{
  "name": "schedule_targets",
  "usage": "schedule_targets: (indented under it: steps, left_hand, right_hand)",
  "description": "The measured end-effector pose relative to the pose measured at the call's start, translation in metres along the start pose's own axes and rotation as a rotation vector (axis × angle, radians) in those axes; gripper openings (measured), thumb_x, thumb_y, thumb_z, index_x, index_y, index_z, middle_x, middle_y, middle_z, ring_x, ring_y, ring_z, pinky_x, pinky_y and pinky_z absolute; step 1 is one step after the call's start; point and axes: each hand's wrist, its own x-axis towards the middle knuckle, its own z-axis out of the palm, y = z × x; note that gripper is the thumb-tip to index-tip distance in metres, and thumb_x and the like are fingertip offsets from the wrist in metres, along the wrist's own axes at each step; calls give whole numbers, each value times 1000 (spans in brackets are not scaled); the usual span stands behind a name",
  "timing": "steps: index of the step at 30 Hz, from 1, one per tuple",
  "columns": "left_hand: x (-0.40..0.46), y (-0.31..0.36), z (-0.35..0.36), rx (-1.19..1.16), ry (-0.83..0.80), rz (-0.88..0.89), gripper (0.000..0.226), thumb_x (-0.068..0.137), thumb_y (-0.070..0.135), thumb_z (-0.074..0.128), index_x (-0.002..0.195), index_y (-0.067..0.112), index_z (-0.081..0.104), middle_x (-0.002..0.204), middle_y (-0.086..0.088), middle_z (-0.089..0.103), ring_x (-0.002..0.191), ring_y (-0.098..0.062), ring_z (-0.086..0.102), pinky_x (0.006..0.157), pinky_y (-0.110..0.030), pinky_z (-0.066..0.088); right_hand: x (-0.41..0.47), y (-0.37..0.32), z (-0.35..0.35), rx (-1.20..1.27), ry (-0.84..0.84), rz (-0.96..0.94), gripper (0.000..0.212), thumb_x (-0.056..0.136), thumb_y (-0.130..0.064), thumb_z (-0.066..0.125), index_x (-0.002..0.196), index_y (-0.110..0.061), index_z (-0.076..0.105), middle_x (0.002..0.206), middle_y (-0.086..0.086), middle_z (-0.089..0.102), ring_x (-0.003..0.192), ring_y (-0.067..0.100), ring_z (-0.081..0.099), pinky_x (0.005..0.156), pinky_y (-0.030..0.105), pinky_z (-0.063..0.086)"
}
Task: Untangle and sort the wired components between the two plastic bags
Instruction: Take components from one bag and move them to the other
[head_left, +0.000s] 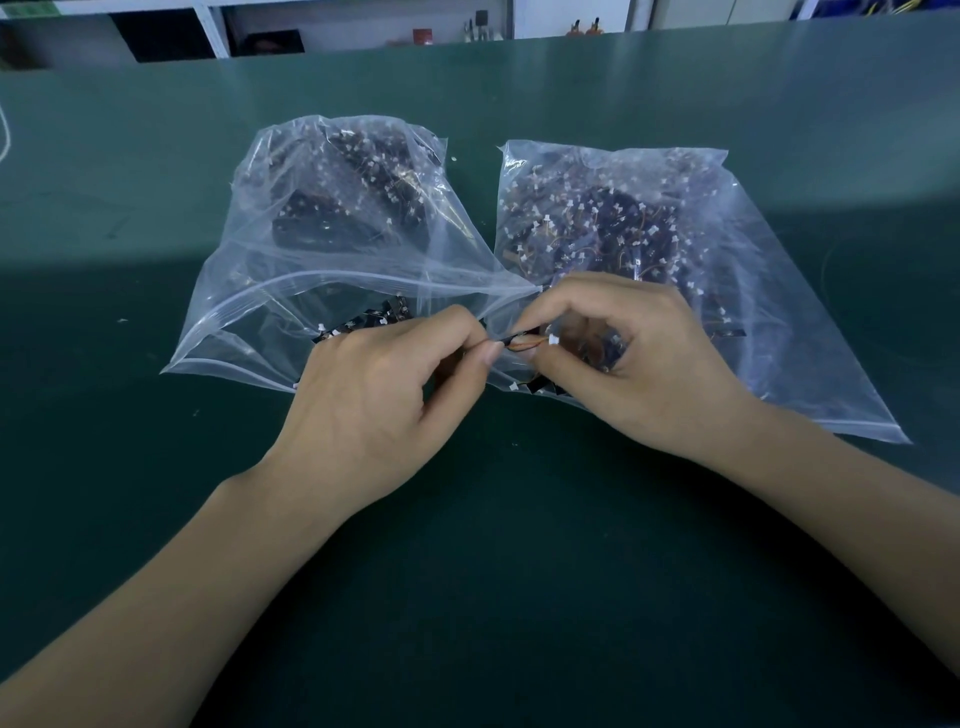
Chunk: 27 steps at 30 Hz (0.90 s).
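Two clear zip bags lie side by side on the green table. The left bag (291, 270) and the right bag (769, 312) both hold several small black components with orange wires and white connectors. Between the bags, at their near corners, my left hand (379, 384) pinches one end of a wired component (524, 343) with thumb and forefinger. My right hand (639, 358) pinches the other end, by the white connector, and also has a few black components tucked under its curled fingers. A few loose components (363, 325) lie at the left bag's mouth.
The green table mat (493, 545) stretches wide on all sides of the bags. A white cord (5, 135) lies at the far left edge. Shelving with small items (483, 28) stands beyond the table's far edge.
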Motion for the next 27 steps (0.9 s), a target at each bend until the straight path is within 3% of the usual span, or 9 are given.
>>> schedule_targets:
  steps: [15,20,27]
  left_hand:
    - [0,-2,0,-10,-9,15,25,108,33,55,91,19,68,59,18,38,53,-8,42,51,-31,39]
    - [1,-3,0,-1,-10,31,25,108,31,56,89,18,66,59,18,34,55,-14,40,51,-29,34]
    - [-1,-4,2,-20,-34,13,24,106,37,55,91,23,67,63,15,44,60,-12,48,54,-32,43]
  right_hand:
    - [1,0,0,2,11,16,11,95,-4,77,98,-14,77,86,-9,70,66,21,60,57,39,48]
    - [0,1,0,6,-4,1,9,95,-5,77,98,-13,77,84,-14,68,65,21,59,57,36,48]
    - [0,2,1,3,-10,19,12,95,-2,77,99,-14,77,82,-17,67,62,20,58,56,29,46]
